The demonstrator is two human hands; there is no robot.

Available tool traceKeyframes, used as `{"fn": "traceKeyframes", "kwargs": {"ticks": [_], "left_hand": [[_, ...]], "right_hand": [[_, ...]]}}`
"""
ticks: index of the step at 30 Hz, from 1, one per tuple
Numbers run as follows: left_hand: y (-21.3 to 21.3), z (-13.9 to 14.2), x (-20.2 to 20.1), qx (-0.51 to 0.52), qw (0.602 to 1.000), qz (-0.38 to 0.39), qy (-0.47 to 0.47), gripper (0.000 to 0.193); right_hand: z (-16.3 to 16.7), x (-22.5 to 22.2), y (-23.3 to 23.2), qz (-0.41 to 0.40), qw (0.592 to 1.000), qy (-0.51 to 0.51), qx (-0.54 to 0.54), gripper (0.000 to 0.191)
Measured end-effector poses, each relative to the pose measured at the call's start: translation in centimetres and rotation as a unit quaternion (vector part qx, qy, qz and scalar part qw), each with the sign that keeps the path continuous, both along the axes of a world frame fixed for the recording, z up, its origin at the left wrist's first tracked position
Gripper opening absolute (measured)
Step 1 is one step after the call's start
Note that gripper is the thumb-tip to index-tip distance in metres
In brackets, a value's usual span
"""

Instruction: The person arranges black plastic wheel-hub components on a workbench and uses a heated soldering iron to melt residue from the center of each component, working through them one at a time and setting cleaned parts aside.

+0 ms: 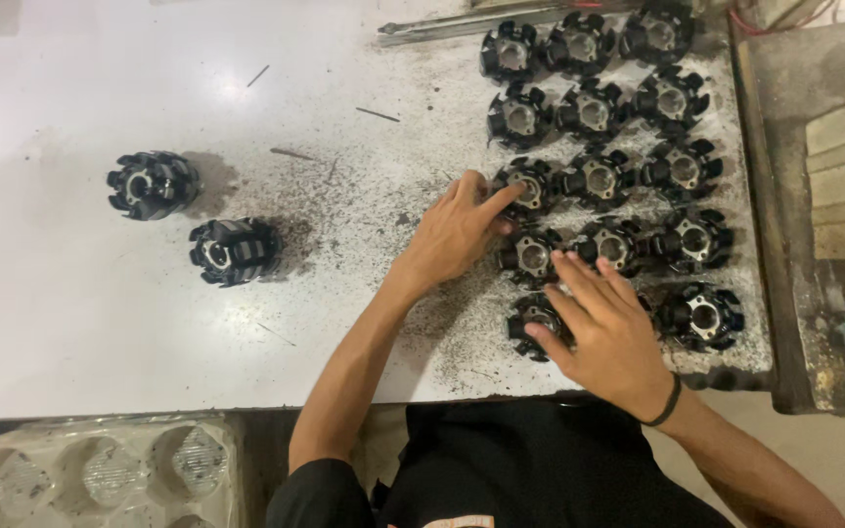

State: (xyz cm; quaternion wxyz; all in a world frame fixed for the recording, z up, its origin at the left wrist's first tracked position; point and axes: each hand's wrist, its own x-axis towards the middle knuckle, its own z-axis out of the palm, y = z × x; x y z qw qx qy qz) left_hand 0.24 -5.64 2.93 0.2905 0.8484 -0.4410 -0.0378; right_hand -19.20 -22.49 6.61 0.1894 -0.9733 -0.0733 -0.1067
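Fingers (pixel 501 198) of both hands (left hand (pixel 457 235), right hand (pixel 610 337)) rest spread, seemingly ungripping, on black stators (pixel 599 179).

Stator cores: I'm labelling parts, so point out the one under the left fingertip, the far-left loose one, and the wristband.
Fingertip stator core (pixel 530 189), head view, centre hub.
Far-left stator core (pixel 152 184), head view, centre.
Wristband (pixel 668 403), head view, band.

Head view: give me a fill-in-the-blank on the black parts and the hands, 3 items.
1. The left hand lays its index finger on a black finned part in the grid at the ____ side of the white table.
2. Apart from the grid, ____ black parts stand alone on the left.
3. The right hand wears a black band on its ____.

Missing words: right; two; wrist
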Motion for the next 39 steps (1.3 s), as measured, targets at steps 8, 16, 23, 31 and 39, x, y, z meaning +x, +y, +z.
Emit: {"fn": "traceKeyframes", "kwargs": {"ticks": [8,16,23,31,39], "left_hand": [[16.8,2.0,-0.2,0.026,0.844,0.468,-0.259,0.059],[18.7,0.8,2.7,0.006,0.926,0.375,-0.047,0.038],[12.9,-1.4,0.7,0.04,0.989,0.076,-0.12,0.044],[21.7,-2.0,2.7,0.087,0.836,0.54,-0.052,0.064],[13.0,0.7,5.8,0.015,1.0,-0.001,-0.014,0.032]], "right_hand": [[1.1,3.9,-1.8,0.03,0.999,-0.022,-0.029,0.049],[2.9,9.4,1.7,0.138,0.986,-0.078,-0.04,0.038],[-0.2,16.9,6.0,0.303,0.943,-0.029,-0.133,0.052],[-2.0,21.0,5.9,0.232,0.967,-0.018,-0.103,0.033],[-0.4,28.5,4.6,0.087,0.988,0.017,-0.127,0.03]]}}
